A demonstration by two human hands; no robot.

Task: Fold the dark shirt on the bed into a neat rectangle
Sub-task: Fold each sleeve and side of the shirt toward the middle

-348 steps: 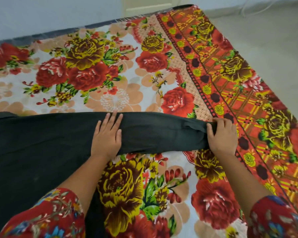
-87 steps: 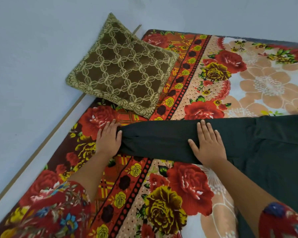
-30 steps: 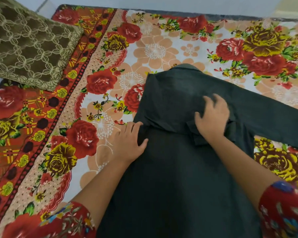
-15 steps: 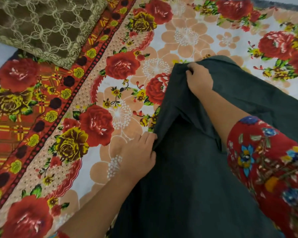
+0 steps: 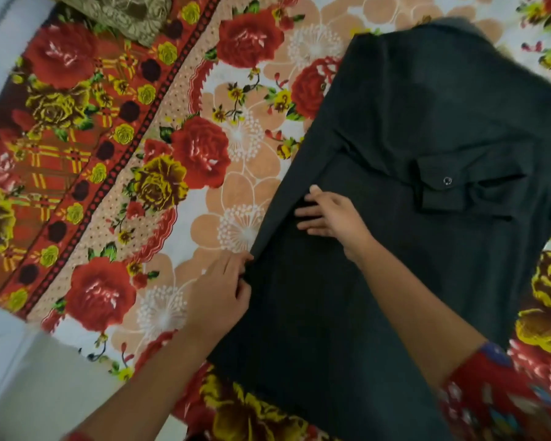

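here, the right hand point(image 5: 331, 214) lies flat on the dark shirt point(image 5: 395, 106). its fingers point(image 5: 304, 213) are straight and a little apart, pressing the cloth down just inside the shirt's folded side edge. close below those fingertips, at the same edge, the left hand point(image 5: 220, 291) has its fingers point(image 5: 240, 264) curled together on the fold and seems to pinch it, though blur hides the exact grip. on the other side of the right hand, beyond its knuckles, a sleeve has been folded in across the body, and its cuff point(image 5: 442, 194) with a small button point(image 5: 447, 180) lies on top. the shirt is spread flat over a red and yellow floral bedsheet point(image 5: 204, 218), running from beneath both forearms to well past the fingertips. far beyond the left fingers, a brown patterned cushion point(image 5: 124, 11) sits at the bed's corner. the cloth looks light, soft and limp, so it will likely sag, crease and let its layers slide if lifted from the middle. only the cuff seems to have any stiffness. the better hold is probably along folded edges and corners, pinching through every layer with both hands set apart, then smoothing with a flat palm.
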